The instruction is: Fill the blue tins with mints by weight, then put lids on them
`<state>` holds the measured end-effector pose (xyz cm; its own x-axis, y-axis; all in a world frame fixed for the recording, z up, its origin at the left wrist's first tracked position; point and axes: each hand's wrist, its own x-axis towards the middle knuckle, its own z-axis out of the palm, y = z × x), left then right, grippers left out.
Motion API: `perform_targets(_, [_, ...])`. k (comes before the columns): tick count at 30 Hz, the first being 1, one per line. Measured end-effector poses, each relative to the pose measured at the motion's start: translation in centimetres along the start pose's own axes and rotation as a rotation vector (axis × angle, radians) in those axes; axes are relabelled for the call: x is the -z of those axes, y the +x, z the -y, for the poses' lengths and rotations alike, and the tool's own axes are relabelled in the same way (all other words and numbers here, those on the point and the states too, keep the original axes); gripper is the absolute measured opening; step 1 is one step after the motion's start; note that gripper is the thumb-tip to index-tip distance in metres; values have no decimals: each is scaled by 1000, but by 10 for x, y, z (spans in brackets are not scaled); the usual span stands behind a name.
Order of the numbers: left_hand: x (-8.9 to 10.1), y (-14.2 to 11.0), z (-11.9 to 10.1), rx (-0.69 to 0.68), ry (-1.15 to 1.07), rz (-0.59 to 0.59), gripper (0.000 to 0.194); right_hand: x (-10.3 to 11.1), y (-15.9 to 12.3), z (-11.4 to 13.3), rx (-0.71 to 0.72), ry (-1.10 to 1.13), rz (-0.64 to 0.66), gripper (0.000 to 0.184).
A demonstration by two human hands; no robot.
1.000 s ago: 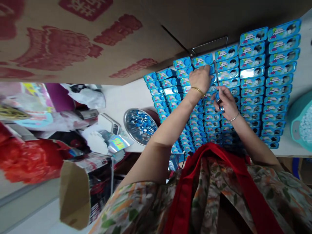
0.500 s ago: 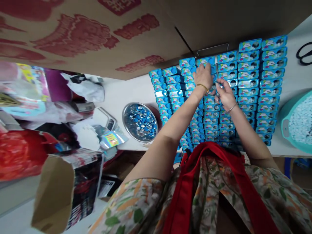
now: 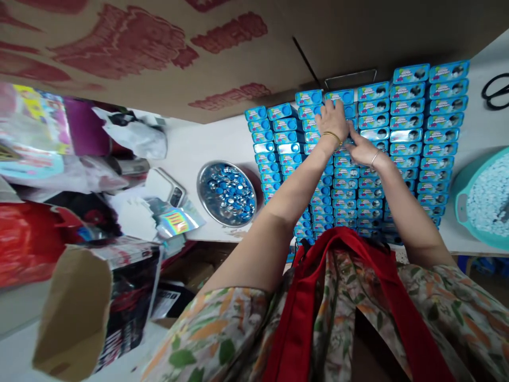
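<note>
Columns of small blue tins (image 3: 406, 122) with printed fronts fill the middle of the white table. Toward the left, the tins (image 3: 283, 125) show blue round spots at one end; on the right, dark round openings with white bits inside. My left hand (image 3: 333, 123), wearing a gold bangle, lies over the upper part of a middle column, fingers spread on the tins. Close beside it, my right hand (image 3: 362, 150) reaches in from the right, a finger stretched toward the left hand and the thumb apart below. Both hands hide the tins under them.
Left of the tins stands a metal bowl (image 3: 226, 193) of small blue and silver round pieces. A turquoise basin (image 3: 461, 208) of white pellets is at the right, below black scissors (image 3: 495, 93). A large cardboard box (image 3: 159, 53) borders the back. Bags and a white scale (image 3: 165, 187) lie left.
My right hand has moved slightly left, closer to the left hand, and its curled fingers have straightened. My left hand stays over the same column. The view has shifted a little.
</note>
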<state>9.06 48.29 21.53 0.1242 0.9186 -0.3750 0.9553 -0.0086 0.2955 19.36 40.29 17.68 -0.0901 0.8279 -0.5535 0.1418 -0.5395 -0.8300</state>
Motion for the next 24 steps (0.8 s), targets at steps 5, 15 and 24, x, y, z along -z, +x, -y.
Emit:
perform_targets(5, [-1,3,-9,-39,49,-23,41,2,-8,22,-202,190,68,70])
perform_targets(15, [-25,17,6,-131,-171,-130,32,-5,-27,23,-103,381,-110,64])
perform_targets(24, [-18,-74,29,-444,-553,174,6,-20,-71,10,-116,668,-126,80])
